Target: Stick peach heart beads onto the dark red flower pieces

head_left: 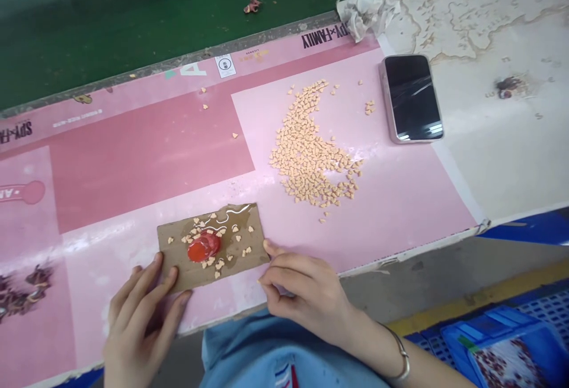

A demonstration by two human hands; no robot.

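Observation:
A piece of brown cardboard (178, 266) lies near the table's front edge, wet with a clear shiny liquid. On it are a glossy red-orange blob (203, 248) and several small beige pieces (235, 229) scattered around. My left hand (142, 311) rests at the cardboard's left end, fingers apart, fingertips touching its edge. By the right end is my right hand (306, 293), its thumb and fingers pinched together and one fingertip near the cardboard's corner. Whatever the pinch holds is too small to make out. Beyond it spreads a loose pile of small beige pieces (306, 157).
A phone (413, 98) lies at the right, with crumpled tissue (368, 7) behind it. Dark reddish scraps (26, 293) sit at the far left. Behind the pink table covering (151, 163) runs a green surface (155, 15). A blue crate (507, 346) stands low at right.

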